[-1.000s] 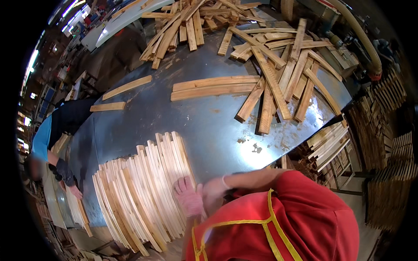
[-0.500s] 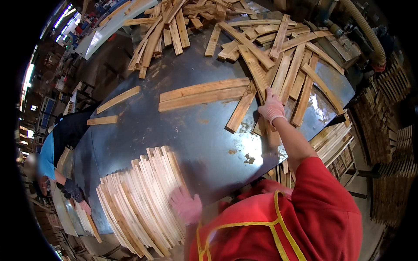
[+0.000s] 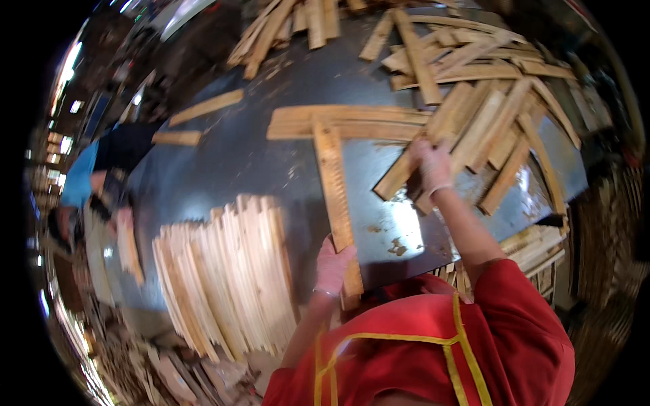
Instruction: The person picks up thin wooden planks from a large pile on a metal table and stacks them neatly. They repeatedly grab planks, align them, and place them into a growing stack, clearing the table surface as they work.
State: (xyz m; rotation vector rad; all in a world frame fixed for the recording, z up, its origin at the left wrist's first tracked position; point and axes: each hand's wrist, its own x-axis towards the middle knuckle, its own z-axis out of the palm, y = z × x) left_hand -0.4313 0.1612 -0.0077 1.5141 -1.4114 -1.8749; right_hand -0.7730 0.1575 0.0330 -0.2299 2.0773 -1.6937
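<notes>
In a pale pink glove, my left hand (image 3: 333,265) is closed on the near end of a long wooden plank (image 3: 330,183). That plank points away from me, its far end over two planks (image 3: 365,123) lying side by side across the table. My right hand (image 3: 433,164), gloved too, grips a wooden board (image 3: 395,179) at the near edge of the loose pile; its fingertips are slightly blurred. Left of my left hand stands a tight row of pale wooden strips (image 3: 227,271), set side by side.
The dark metal table (image 3: 223,162) carries a heap of loose boards (image 3: 474,68) at the far right and another (image 3: 284,27) at the far side. Two short pieces (image 3: 206,107) lie left. A co-worker in blue (image 3: 81,179) stands at the left edge. Stacked wood (image 3: 609,271) rises on the right.
My left hand has left the row of strips and now holds a plank, which has swung from the pile toward me. My right hand has moved onto another board. The whole view has shifted.
</notes>
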